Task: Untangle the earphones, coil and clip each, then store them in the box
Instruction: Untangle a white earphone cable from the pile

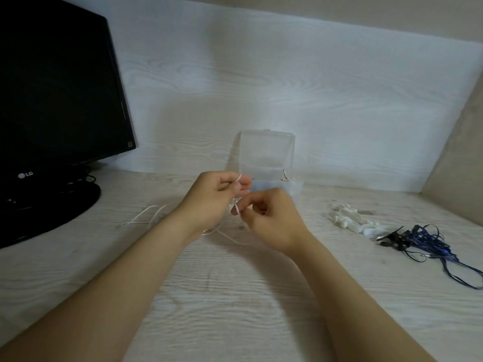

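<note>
while the left hand [211,197] and right hand [269,218] each pinch the white earphone cable [236,209] in curled fingertips, apparently to work a tangle loose, slack trails past the wrists; the open box [266,150] stands just beyond the fingers.

Your left hand [209,202] and right hand [271,220] meet above the middle of the worktop [235,296]. Both pinch the earphone cable [146,215], which trails down and leftwards onto the worktop. Directly behind your hands stands the box [266,155], its lid raised. The monitor [57,87] sits at the far left. To your right lie the clips [350,218]. Just beside them, further right and nearer you, lie the tangled earphones [428,241].
</note>
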Available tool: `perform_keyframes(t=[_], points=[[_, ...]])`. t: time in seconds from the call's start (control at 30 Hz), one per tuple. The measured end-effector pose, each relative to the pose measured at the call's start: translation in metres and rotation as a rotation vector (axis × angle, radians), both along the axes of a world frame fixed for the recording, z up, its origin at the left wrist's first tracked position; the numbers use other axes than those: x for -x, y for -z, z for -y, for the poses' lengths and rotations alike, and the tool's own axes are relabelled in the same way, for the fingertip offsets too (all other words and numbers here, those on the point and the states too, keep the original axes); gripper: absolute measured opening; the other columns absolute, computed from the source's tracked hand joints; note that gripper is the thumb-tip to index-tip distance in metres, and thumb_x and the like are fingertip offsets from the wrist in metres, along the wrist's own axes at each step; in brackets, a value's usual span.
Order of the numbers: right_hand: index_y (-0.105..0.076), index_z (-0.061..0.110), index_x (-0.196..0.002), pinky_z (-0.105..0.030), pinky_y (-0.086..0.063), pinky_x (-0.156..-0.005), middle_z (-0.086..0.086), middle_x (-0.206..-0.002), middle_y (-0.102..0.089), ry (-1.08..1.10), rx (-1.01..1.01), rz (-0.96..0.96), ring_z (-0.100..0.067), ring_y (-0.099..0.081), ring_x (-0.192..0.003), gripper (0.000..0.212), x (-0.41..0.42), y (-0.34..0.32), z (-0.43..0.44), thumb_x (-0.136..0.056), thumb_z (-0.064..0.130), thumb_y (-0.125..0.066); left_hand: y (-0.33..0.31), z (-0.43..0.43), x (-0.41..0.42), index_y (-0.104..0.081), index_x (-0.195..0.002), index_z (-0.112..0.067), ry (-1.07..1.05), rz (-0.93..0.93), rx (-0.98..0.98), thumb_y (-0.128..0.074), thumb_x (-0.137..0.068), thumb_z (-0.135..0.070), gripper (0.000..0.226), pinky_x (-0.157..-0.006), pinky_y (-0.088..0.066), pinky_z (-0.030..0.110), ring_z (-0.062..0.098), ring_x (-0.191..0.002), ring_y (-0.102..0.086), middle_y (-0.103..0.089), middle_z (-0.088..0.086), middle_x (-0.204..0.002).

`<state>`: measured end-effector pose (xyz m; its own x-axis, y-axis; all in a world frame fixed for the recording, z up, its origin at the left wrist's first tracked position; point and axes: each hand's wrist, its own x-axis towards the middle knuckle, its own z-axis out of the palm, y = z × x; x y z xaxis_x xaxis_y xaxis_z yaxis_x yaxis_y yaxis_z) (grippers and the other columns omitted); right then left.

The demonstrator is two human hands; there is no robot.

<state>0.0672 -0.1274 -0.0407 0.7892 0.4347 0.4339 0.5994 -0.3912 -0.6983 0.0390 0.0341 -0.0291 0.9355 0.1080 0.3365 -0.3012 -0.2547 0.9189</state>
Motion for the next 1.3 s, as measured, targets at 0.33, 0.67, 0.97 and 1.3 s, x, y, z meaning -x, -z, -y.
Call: perform_keyframes(t=[0.33, 0.67, 0.97, 1.3], points=[[-0.078, 0.008, -0.075, -0.030, -0.036, -0.054, 0.005, -0.051, -0.032, 0.134, -0.604, -0.404, -0.016, -0.034, -0.051, 0.029, 0.000, -0.022, 0.016, -0.093, 0.009, -0.055, -0.010, 0.010, 0.006, -0.075, -0.091, 0.000, 0.074, -0.123, -0.081, -0.041, -0.097, 0.000, 0.035, -0.063, -0.040, 0.022, 0.012, -0.065, -0.048, -0.056, 0.004, -0.067], [-0.082, 0.021, -0.088, -0.026, -0.041, -0.049, -0.002, -0.058, -0.064, 0.129, -0.320, -0.201, -0.016, -0.051, -0.046, 0.015, -0.009, -0.007, 0.014, -0.095, 0.033, -0.076, -0.019, 0.005, 0.010, -0.067, -0.120, -0.004, 0.364, -0.123, 0.509, -0.045, -0.111, -0.019, 0.028, -0.070, -0.033, 0.030, 0.012, -0.067, -0.043, -0.056, -0.004, -0.078], [-0.075, 0.017, -0.066, -0.017, -0.042, -0.054, -0.002, -0.055, -0.069, 0.017, 0.034, -0.075, -0.004, -0.053, -0.046, 0.034, 0.004, -0.002, -0.001, -0.097, 0.027, -0.070, -0.013, 0.007, 0.007, -0.065, -0.120, -0.006, 0.007, -0.020, 0.270, -0.037, -0.116, -0.022, 0.033, -0.078, -0.056, 0.020, 0.014, -0.102, -0.078, -0.081, 0.001, -0.109], [-0.068, 0.010, -0.058, -0.031, -0.048, -0.057, -0.011, -0.053, -0.063, -0.023, -0.261, -0.228, -0.023, -0.062, -0.054, 0.033, 0.009, -0.012, 0.004, -0.091, 0.015, -0.066, -0.007, -0.003, 0.000, -0.071, -0.113, -0.013, -0.153, -0.056, 0.010, -0.051, -0.105, -0.004, 0.023, -0.072, -0.051, 0.018, 0.003, -0.077, -0.071, -0.081, 0.003, -0.097]])
